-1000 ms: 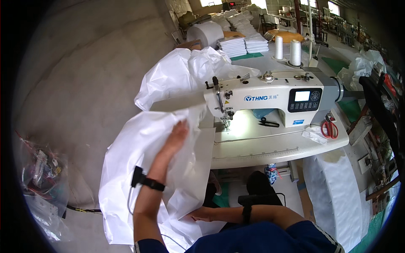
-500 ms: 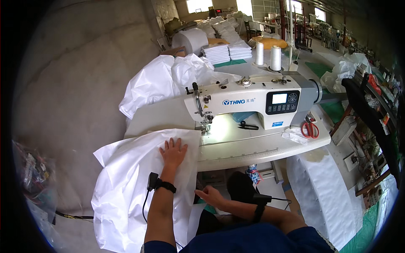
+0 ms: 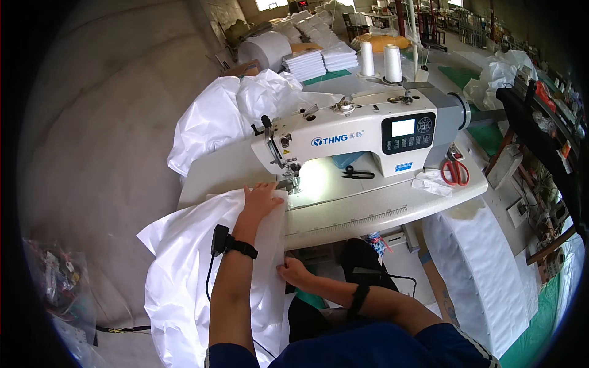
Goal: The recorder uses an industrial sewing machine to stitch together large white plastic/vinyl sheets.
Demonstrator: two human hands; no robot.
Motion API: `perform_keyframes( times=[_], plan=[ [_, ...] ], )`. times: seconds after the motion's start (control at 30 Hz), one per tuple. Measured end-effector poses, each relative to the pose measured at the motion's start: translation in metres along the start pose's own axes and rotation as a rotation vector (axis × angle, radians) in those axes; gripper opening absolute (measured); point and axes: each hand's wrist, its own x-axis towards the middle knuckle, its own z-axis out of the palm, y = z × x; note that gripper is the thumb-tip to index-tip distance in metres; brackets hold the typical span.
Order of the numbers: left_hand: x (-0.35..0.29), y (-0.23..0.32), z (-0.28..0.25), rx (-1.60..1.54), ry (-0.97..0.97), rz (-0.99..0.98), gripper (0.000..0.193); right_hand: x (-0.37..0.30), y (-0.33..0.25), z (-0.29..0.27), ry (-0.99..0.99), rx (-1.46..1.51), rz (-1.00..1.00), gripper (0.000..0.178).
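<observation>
A large white sheet (image 3: 190, 257), thin and slightly see-through at its right edge, drapes off the left front of the sewing machine table (image 3: 343, 218). My left hand (image 3: 261, 200) lies open on the sheet's upper end, fingertips just left of the presser foot (image 3: 295, 183). Lower down, my right hand (image 3: 296, 272) is closed at the sheet's right edge and pinches it below the table's front. The white sewing machine (image 3: 362, 138) stands beyond both hands, its lamp lighting the bed right of the needle. The sheet's underside is hidden.
Black thread snips (image 3: 358, 174) and red-handled scissors (image 3: 454, 172) lie on the table. Two thread cones (image 3: 392, 64) stand behind the machine. More white sheeting (image 3: 205, 122) is heaped at the back left, and another white piece (image 3: 472, 264) hangs at the right.
My left hand has moved up and right toward the presser foot, the sheet's top edge shifting with it. My right hand has moved left and closed on the sheet's edge. The view has shifted slightly.
</observation>
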Motion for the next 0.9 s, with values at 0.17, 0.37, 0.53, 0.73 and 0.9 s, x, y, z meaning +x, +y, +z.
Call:
perform_keyframes(
  times=[0.17, 0.37, 0.53, 0.73, 0.9],
  plan=[
    [0.007, -0.023, -0.025, -0.26, -0.039, 0.157, 0.02, -0.022, -0.022, -0.027, 0.075, -0.246, -0.101, 0.025],
    [0.0, -0.004, -0.118, -0.441, -0.005, 0.227, 0.01, -0.002, -0.087, -0.065, 0.601, -0.415, -0.739, 0.041],
    [0.001, -0.003, -0.146, -0.505, 0.048, 0.108, 0.013, 0.03, -0.102, -0.032, -0.073, -0.205, -0.425, 0.029],
    [0.018, -0.014, -0.094, -0.291, -0.081, 0.037, 0.014, -0.014, -0.023, 0.051, -0.536, 0.049, -0.128, 0.022],
    [0.018, -0.021, -0.019, -0.154, -0.171, -0.049, 0.024, -0.02, 0.006, 0.05, -0.613, 0.184, -0.156, 0.068]
  ],
)
